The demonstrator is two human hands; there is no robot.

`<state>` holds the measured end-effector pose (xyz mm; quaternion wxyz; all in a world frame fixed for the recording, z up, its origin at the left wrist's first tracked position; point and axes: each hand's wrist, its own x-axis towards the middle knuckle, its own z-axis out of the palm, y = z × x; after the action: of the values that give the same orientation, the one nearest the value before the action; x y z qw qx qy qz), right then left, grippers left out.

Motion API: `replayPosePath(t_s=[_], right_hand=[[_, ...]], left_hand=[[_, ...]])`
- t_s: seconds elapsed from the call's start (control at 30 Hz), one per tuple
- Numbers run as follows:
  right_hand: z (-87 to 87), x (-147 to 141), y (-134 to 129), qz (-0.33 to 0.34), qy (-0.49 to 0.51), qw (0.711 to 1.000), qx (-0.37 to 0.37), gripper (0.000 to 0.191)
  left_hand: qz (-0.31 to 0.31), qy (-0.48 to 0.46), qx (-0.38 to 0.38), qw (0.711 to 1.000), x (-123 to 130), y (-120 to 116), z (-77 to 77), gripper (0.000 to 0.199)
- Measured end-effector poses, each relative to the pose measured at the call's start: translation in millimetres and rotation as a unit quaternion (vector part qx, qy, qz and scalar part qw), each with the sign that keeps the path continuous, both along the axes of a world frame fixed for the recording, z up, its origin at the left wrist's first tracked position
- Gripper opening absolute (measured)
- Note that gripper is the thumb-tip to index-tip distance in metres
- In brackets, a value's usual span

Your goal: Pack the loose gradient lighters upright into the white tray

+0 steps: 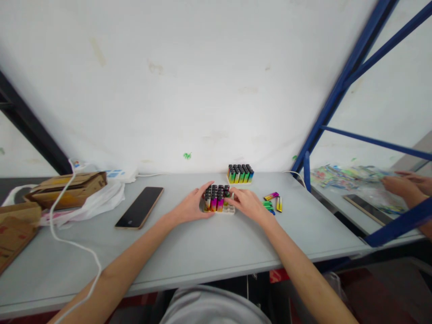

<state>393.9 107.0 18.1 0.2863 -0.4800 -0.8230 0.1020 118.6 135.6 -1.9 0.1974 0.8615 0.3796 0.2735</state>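
Observation:
A white tray [230, 210] with round holes stands in front of me, most of it filled with upright lighters [213, 204] with black tops and shiny orange, pink and purple bodies. My left hand [191, 207] is curved around its left side, thumb at the front and fingers behind. At the right end, my right hand [248, 204] pinches a lighter [227, 195] by its dark top, over the tray. A few holes at the front right corner show no lighter. Just right of that hand lie several loose lighters [279, 204], coloured yellow, purple, green and blue.
Against the wall stands a second tray of green-yellow lighters [240, 174]. A phone [140, 208] lies to the left, with cardboard boxes [67, 189] and a white cable [77, 245] beyond. Blue frame posts [332, 99] rise at right; another person's hands [405, 184] show past them.

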Motion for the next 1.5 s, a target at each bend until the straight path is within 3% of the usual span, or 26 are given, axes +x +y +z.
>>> replayPosePath(t_s=[0.1,0.2,0.37,0.53,0.63,0.73,0.8,0.9,1.13,1.23,1.33,1.5], right_hand=[[2.1,17,7,-0.019,0.09,0.995,0.048,0.027],[1.7,44,19,-0.087,0.162,0.97,0.159,0.018],[6.6,82,31,-0.159,0.192,0.936,0.248,0.01],[21.2,106,30,-0.189,0.151,0.927,0.287,0.014],[19.3,125,25,-0.196,0.101,0.942,0.251,0.019],[5.9,149,18,-0.211,0.034,0.969,0.123,0.03],[-4.7,167,14,-0.185,0.006,0.981,0.052,0.036],[-14.7,187,12,-0.14,-0.044,0.989,0.018,0.034],[-5.1,186,21,-0.086,-0.076,0.992,-0.061,0.02],[-1.5,176,22,-0.093,0.002,0.993,-0.076,0.031],[-0.3,160,19,-0.094,0.144,0.982,-0.083,0.045],[10.5,113,20,-0.069,0.38,0.918,-0.095,0.048]], left_hand=[[0.003,0.003,-0.014,1.0,0,-1,1.1,0.113],[0.001,0.006,-0.019,1.0,0,-2,3.5,0.112],[0.002,0.003,-0.036,0.999,0,-3,5.2,0.114],[-0.001,-0.001,-0.036,0.999,-1,-2,3.8,0.113],[-0.002,0.001,-0.033,0.999,-1,-1,2.3,0.113],[-0.003,0.006,-0.029,1.0,-1,0,0.6,0.113],[-0.003,0.006,-0.025,1.0,-1,0,-0.6,0.113],[-0.005,0.002,-0.02,1.0,-1,1,-2.0,0.113],[0.002,-0.004,-0.034,0.999,-1,0,-2.8,0.113],[0.004,-0.005,-0.035,0.999,-1,1,-4.0,0.113],[0.001,-0.011,-0.03,0.999,-1,1,-5.1,0.113],[-0.004,-0.014,-0.038,0.999,-1,1,-4.2,0.112]])
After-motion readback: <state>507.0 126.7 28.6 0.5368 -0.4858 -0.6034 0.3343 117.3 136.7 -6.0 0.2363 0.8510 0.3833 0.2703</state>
